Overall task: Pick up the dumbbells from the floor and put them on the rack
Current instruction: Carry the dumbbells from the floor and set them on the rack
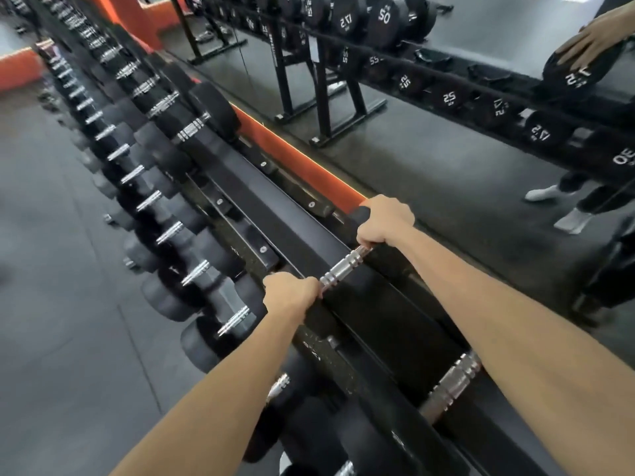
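On the rack [275, 214], two hands [292, 297] grip one dumbbell [343, 269].

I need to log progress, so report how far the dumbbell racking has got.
Done: many dumbbells already sit in rows on the rack. In hand: both hands, left and right, hold one dumbbell by its heads on the top tier. Left: an open stretch of that tier is unfilled; no dumbbells are clearly visible on the floor.

Shiny ridged metal dumbbell handle [345, 269]; matt black rack [295, 218].

Mirrored dumbbell ends [384, 15] — reversed numerals 50, 25, 30.
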